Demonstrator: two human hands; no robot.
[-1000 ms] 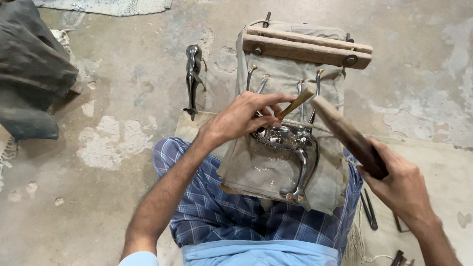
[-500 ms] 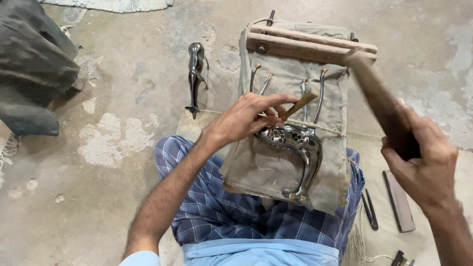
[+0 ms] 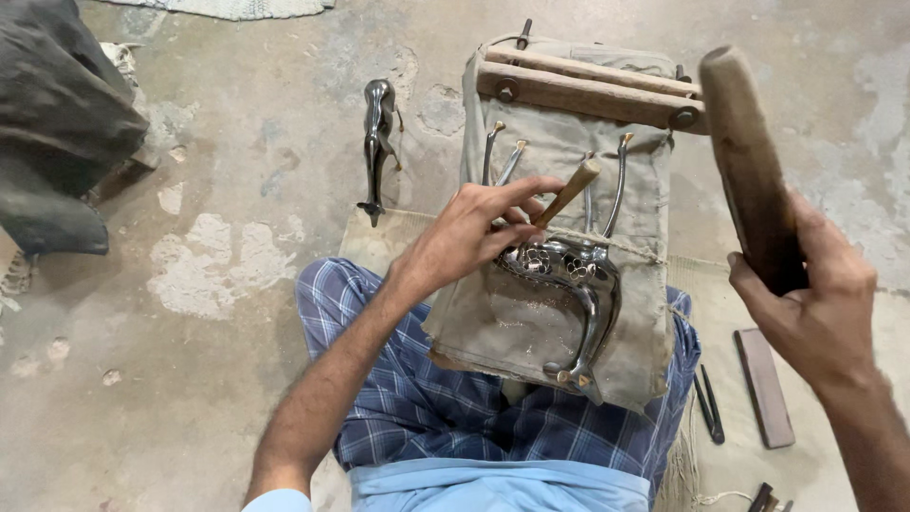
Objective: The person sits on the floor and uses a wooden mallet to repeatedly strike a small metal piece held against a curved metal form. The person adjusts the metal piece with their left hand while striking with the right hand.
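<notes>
On the cloth-covered board [image 3: 531,322] across the lap lies a metal figure [image 3: 578,284]; left hand [image 3: 474,237] fingers pinch a wooden-handled tool [image 3: 569,190] against it. Right of the board, right hand [image 3: 815,303] fingers wrap a wooden mallet [image 3: 749,161]. Left of it, patchy concrete floor [image 3: 218,265] carries another dark figure [image 3: 377,142].

A bare concrete floor [image 3: 237,379] carries a metal figurine [image 3: 378,142], flat stone [image 3: 764,384] and dark cloth [image 3: 57,123].
</notes>
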